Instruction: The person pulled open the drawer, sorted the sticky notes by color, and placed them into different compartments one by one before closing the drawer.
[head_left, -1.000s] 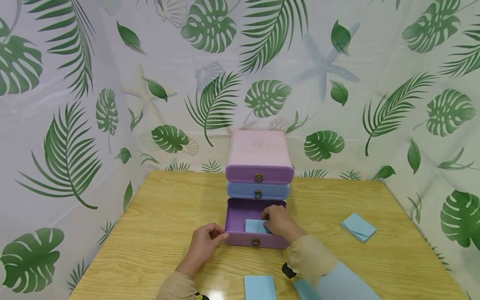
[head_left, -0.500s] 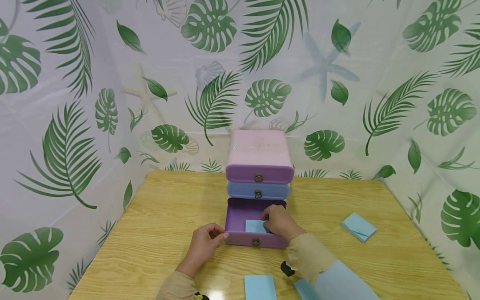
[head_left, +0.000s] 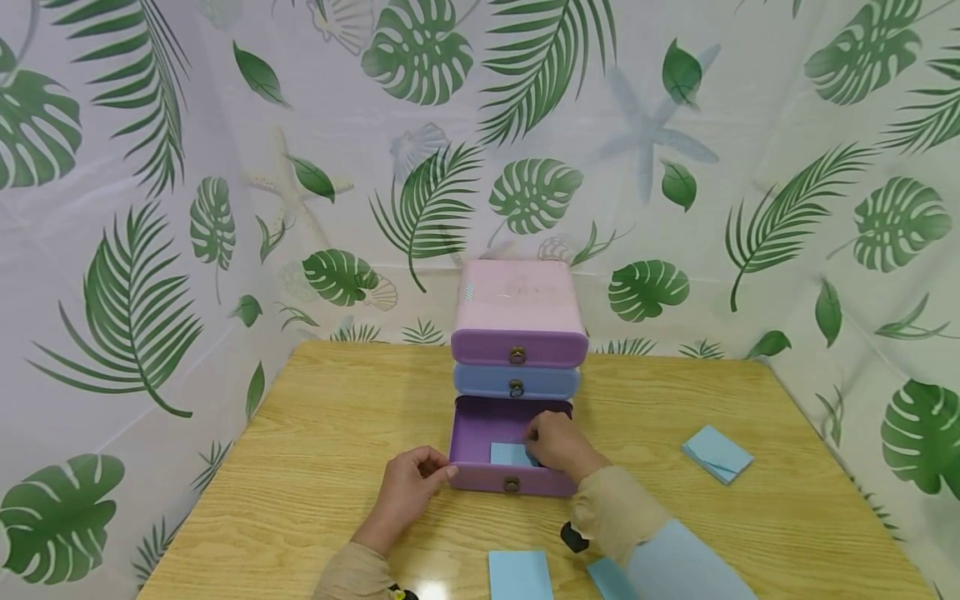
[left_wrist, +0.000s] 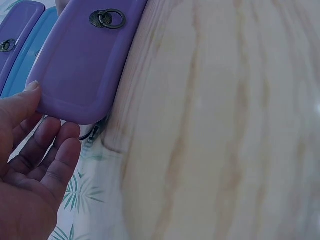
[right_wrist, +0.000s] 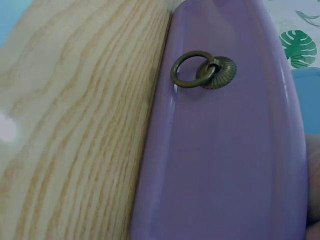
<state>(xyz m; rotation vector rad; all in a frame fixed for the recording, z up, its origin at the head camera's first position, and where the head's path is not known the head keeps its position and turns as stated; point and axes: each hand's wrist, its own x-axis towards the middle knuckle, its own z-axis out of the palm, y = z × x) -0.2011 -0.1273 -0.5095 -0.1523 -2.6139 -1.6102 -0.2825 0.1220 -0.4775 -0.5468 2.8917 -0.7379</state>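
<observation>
The bottom drawer (head_left: 480,477) of a small chest (head_left: 517,300) is pulled out, its purple front bearing a ring handle (right_wrist: 192,69). My left hand (head_left: 408,483) holds the drawer's left front corner; in the left wrist view the thumb lies against its edge with the other fingers curled beside it. My right hand (head_left: 558,442) reaches into the drawer, its bent fingers gripping the right end of a light blue piece of paper (head_left: 512,454). The drawer front hides most of that hand in the right wrist view.
A small stack of light blue paper (head_left: 717,454) lies on the wooden table (head_left: 337,392) at the right. Another blue sheet (head_left: 520,575) is at the front, and a further blue piece (head_left: 611,579) is partly under the right sleeve. Leaf-print cloth (head_left: 525,192) surrounds the table.
The blue paper in the drawer has sunk slightly toward the drawer front, and my right fingers have shifted a little. My left hand has stayed at the corner.
</observation>
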